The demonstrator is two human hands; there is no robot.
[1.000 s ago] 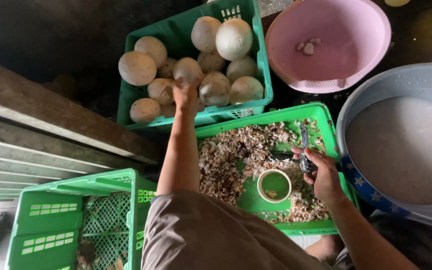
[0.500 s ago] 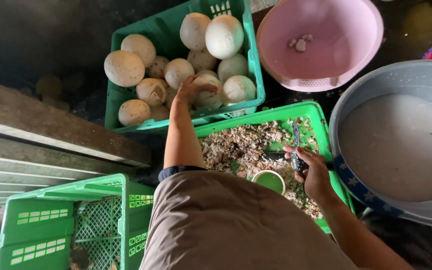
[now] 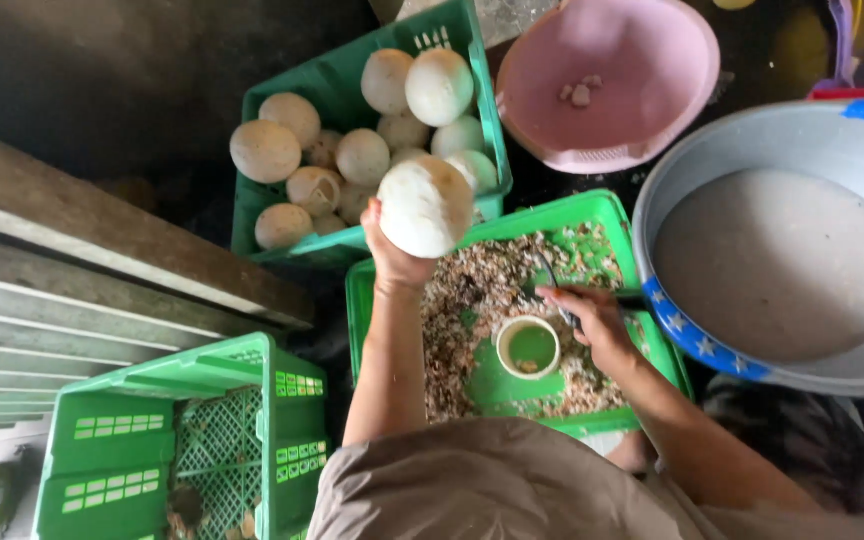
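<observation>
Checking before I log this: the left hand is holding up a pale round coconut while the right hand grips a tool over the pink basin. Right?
Not quite. In the head view the right hand grips its tool over the green crate of shavings. The left hand does hold the coconut.

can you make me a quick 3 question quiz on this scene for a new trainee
1. True or false: the left hand holds a pale peeled coconut above the green crate of shavings.
2. What does the right hand hold? A) a cup B) a dark-handled tool C) nothing
3. What colour is the round basin beside the crate of coconuts?

Key: 1 true; 2 B; 3 pink.
</observation>
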